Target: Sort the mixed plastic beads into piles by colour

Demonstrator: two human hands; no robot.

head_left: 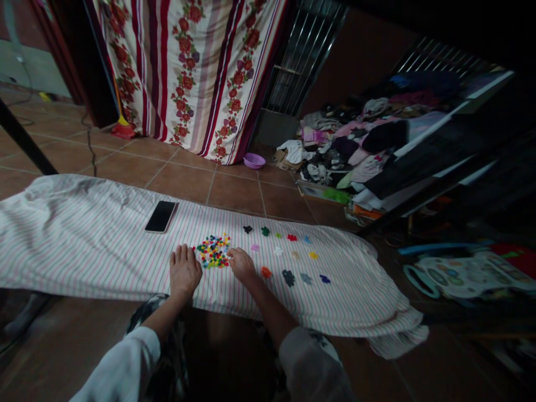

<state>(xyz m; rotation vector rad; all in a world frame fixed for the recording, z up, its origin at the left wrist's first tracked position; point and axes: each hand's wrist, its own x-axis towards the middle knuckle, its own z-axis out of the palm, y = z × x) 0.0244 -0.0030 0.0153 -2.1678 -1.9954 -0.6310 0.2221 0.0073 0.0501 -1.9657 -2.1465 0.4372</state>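
Observation:
A mixed pile of small colourful pieces (214, 252) lies on a striped cloth (100, 234). At the pile's left edge my left hand (185, 269) rests flat on the cloth, fingers stretched out and holding nothing. My right hand (242, 264) is at the pile's right edge with thumb and finger pinched together; what is between them is too small to make out. To the right are several little heaps, each of one colour, among them an orange heap (266, 272), a dark grey heap (288, 277), a red heap (292, 238) and a yellow heap (313, 255).
A phone (161, 216) lies on the cloth left of the pile. Beyond are a tiled floor (184, 176), a purple basin (254, 161), a floral curtain (184, 72) and a heap of clothes (352, 139). A play panel (469, 273) stands at the right.

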